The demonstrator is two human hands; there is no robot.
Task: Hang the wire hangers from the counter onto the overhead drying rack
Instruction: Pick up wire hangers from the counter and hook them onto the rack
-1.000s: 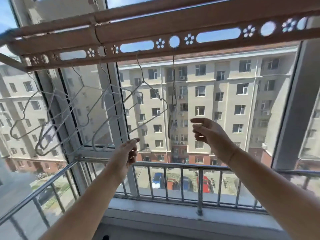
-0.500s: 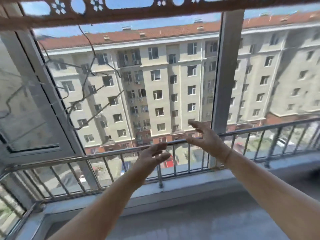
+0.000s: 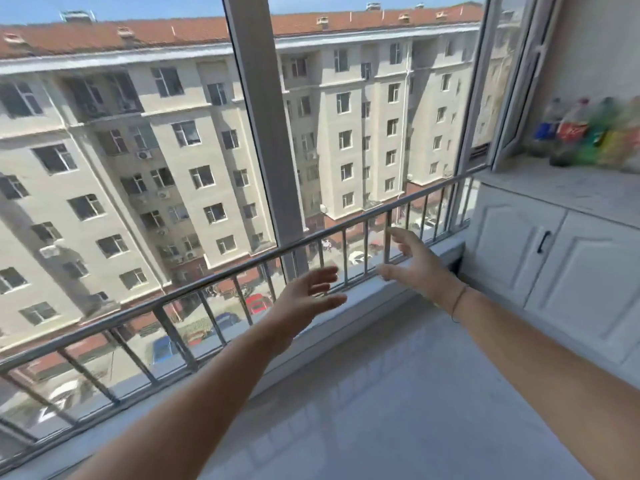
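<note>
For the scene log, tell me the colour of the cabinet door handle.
Black. The handle shows best in the head view, the only one.

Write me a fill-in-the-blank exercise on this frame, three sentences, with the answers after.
1. The left hand and the right hand both hold ____.
2. A blurred row of bottles stands on the counter at the ____ edge of the view.
3. Both hands are stretched out in front of the metal ____, with parked cars far below it.

Missing words: nothing; right; railing
</note>
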